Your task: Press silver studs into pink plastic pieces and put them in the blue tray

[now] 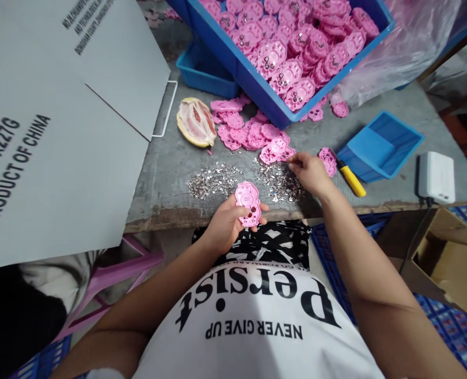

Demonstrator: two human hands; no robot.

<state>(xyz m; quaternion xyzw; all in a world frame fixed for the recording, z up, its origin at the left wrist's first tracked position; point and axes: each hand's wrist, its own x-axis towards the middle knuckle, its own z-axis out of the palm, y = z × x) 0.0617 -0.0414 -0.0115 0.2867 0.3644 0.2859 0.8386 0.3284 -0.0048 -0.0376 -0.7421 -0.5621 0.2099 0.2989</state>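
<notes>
My left hand (227, 223) holds a pink plastic shell (248, 203) at the table's front edge, fingers wrapped round it. My right hand (310, 172) is pinched over a heap of small silver screws (278, 181) just right of the shell; what it pinches is too small to name. A second screw heap (213, 180) lies to the left. Loose pink shells (252, 134) are piled beyond the screws, and one (328, 159) lies right of my right hand.
A big blue crate (257, 87) full of pink shells leans at the back. A peeled pomelo piece (196, 122), a blue tray (379, 145), a yellow-handled tool (351, 180), a white adapter (436, 176) and cardboard flaps (59, 131) surround the grey table (166, 173).
</notes>
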